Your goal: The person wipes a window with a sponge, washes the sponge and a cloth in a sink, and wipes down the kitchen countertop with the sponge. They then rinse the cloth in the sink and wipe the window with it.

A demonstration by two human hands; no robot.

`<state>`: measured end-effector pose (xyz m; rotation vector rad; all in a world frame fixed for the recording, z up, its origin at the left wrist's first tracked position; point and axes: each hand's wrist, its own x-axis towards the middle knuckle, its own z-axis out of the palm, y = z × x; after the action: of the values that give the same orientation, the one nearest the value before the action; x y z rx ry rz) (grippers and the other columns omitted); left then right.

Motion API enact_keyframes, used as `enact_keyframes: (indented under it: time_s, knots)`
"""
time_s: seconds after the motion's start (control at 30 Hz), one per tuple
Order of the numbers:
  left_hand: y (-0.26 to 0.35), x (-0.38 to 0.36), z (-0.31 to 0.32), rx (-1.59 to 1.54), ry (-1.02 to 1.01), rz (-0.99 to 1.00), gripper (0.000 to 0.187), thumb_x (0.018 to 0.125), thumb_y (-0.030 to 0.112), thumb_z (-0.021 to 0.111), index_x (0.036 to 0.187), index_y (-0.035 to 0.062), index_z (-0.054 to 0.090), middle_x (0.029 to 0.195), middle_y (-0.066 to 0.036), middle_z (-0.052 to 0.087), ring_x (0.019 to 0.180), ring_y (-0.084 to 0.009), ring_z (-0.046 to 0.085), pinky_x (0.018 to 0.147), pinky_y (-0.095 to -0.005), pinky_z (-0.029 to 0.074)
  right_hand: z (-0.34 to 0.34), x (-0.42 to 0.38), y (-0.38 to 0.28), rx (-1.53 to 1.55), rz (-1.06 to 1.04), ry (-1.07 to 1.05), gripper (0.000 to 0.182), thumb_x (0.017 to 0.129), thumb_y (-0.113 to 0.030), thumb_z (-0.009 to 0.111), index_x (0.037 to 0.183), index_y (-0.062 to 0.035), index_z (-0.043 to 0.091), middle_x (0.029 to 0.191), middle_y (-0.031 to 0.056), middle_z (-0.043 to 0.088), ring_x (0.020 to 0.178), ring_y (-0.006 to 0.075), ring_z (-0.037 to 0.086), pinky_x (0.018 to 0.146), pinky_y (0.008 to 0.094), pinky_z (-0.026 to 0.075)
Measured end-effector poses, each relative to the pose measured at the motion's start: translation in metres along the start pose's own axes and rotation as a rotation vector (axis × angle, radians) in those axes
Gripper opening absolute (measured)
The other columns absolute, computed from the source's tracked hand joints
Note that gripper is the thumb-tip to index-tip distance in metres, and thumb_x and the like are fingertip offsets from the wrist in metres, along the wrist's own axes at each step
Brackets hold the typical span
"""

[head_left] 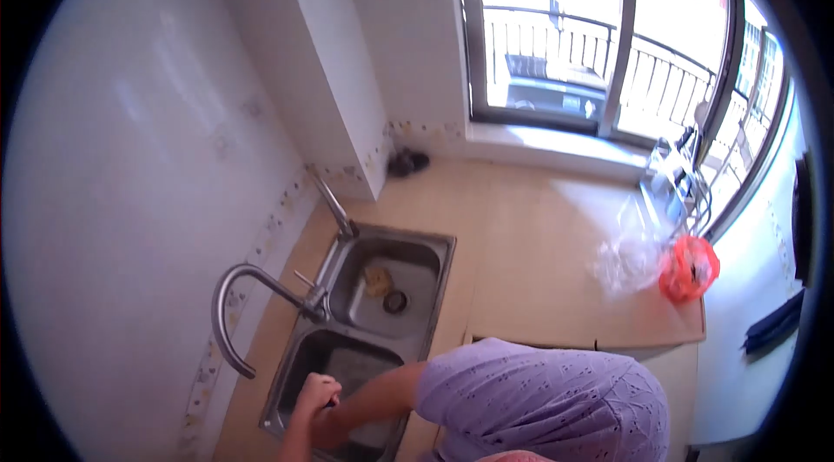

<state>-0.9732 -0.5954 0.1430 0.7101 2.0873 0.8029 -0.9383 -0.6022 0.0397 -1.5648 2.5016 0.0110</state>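
Observation:
Over the near basin of the steel double sink (446,288), my left hand (320,392) is closed, its fingers curled inward. A small dark bit shows beneath it, too small to name. My right forearm reaches in from the right, and my right hand (328,427) is low in the same basin, close against the left wrist. Its fingers are hidden. A curved faucet (228,310) arches from the sink's wall side, its spout left of my hands. In the far basin a yellowish sponge-like item (377,281) lies beside the drain (395,302).
A second metal spout (334,204) stands by the far basin. On the wooden counter (530,236) are a clear plastic bag (627,260), a red bag (690,269) and, in the back corner, a dark object (407,163). Cables and bottles stand near the window.

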Motion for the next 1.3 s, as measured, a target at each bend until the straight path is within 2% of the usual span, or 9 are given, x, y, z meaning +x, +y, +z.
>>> enact_keyframes:
  time_s: [0.4, 0.57, 0.67, 0.77, 0.9, 1.03, 1.13, 1.2, 1.3]
  knots:
    - [-0.05, 0.011, 0.022, 0.268, 0.159, -0.052, 0.025, 0.07, 0.02, 0.058, 0.059, -0.0024, 0.063, 0.056, -0.011, 0.062, 0.052, -0.0187, 0.06, 0.055, -0.0322, 0.048, 0.007, 0.002, -0.022, -0.149, -0.113, -0.106, 0.016, 0.063, -0.023, 0.061, 0.072, -0.0097, 0.058, 0.076, 0.0072, 0.057, 0.081, 0.0254, 0.057, 0.076, 0.0397, 0.045]
    - [-0.035, -0.074, -0.03, -0.571, 0.067, -0.168, 0.04, 0.088, 0.04, 0.054, 0.103, 0.0031, 0.058, 0.092, -0.01, 0.063, 0.081, -0.0191, 0.061, 0.073, -0.0325, 0.05, -0.067, -0.045, -0.046, -0.28, -0.227, 0.7, 0.017, 0.066, -0.02, 0.062, 0.078, -0.0072, 0.059, 0.081, 0.0082, 0.057, 0.084, 0.0277, 0.057, 0.078, 0.0396, 0.045]
    - [-0.142, -0.103, -0.035, -0.978, 0.17, 0.168, 0.042, 0.092, 0.04, 0.049, 0.117, 0.0061, 0.052, 0.11, -0.01, 0.058, 0.092, -0.021, 0.059, 0.074, -0.0323, 0.051, -0.117, -0.088, -0.049, 0.308, 0.182, 1.116, 0.026, 0.063, -0.011, 0.062, 0.089, -0.005, 0.056, 0.092, 0.0129, 0.056, 0.087, 0.0325, 0.055, 0.077, 0.0408, 0.047]
    - [-0.014, -0.155, -0.004, -0.738, 0.471, 0.259, 0.049, 0.089, 0.044, 0.052, 0.123, 0.008, 0.049, 0.118, -0.009, 0.053, 0.105, -0.0226, 0.053, 0.089, -0.0348, 0.044, -0.153, -0.124, -0.043, 0.709, 0.866, 1.21, 0.025, 0.08, -0.023, 0.06, 0.095, -0.0038, 0.056, 0.088, 0.0177, 0.062, 0.085, 0.0368, 0.06, 0.072, 0.0442, 0.049]
    - [0.0, -0.196, -0.012, -0.28, 0.482, 0.883, 0.047, 0.09, 0.042, 0.053, 0.122, 0.0077, 0.053, 0.123, -0.015, 0.05, 0.11, -0.0304, 0.05, 0.092, -0.0407, 0.043, -0.152, -0.144, -0.037, 1.489, 0.628, 1.523, 0.027, 0.085, -0.029, 0.06, 0.098, -0.0051, 0.059, 0.088, 0.0121, 0.065, 0.082, 0.0255, 0.063, 0.074, 0.0353, 0.05]
    - [0.032, -0.182, 0.014, -1.358, -0.407, 1.305, 0.054, 0.088, 0.044, 0.053, 0.128, 0.0071, 0.047, 0.126, -0.017, 0.046, 0.119, -0.0347, 0.043, 0.098, -0.0444, 0.037, -0.15, -0.123, -0.087, 2.287, 0.079, 1.14, 0.022, 0.088, -0.025, 0.058, 0.095, -0.0043, 0.061, 0.087, 0.0108, 0.064, 0.072, 0.0214, 0.063, 0.065, 0.0331, 0.051]
    - [0.057, -0.186, 0.049, -1.629, -0.793, 1.233, 0.063, 0.089, 0.047, 0.048, 0.137, 0.0087, 0.035, 0.131, -0.015, 0.044, 0.124, -0.0343, 0.036, 0.101, -0.0483, 0.032, -0.165, -0.13, -0.136, 0.231, -0.071, 1.602, 0.027, 0.073, -0.031, 0.06, 0.073, -0.0055, 0.049, 0.074, 0.0156, 0.051, 0.071, 0.0395, 0.05, 0.067, 0.0459, 0.041]
    - [0.021, -0.189, 0.057, -1.553, -0.832, 1.214, 0.063, 0.091, 0.044, 0.046, 0.139, 0.0091, 0.029, 0.129, -0.014, 0.045, 0.124, -0.0338, 0.036, 0.103, -0.0472, 0.03, -0.171, -0.132, -0.146, 0.595, -0.105, 1.66, 0.023, 0.077, -0.027, 0.058, 0.082, -0.0053, 0.052, 0.08, 0.0127, 0.055, 0.075, 0.0329, 0.053, 0.07, 0.0409, 0.043]
    - [-0.019, -0.187, 0.08, -1.147, 0.146, 0.965, 0.059, 0.091, 0.04, 0.047, 0.138, 0.0085, 0.031, 0.128, -0.014, 0.046, 0.122, -0.0324, 0.038, 0.101, -0.0462, 0.032, -0.182, -0.135, -0.16, 1.169, -0.194, 1.715, 0.021, 0.083, -0.022, 0.056, 0.095, -0.005, 0.056, 0.09, 0.0085, 0.06, 0.08, 0.023, 0.058, 0.075, 0.0332, 0.046]
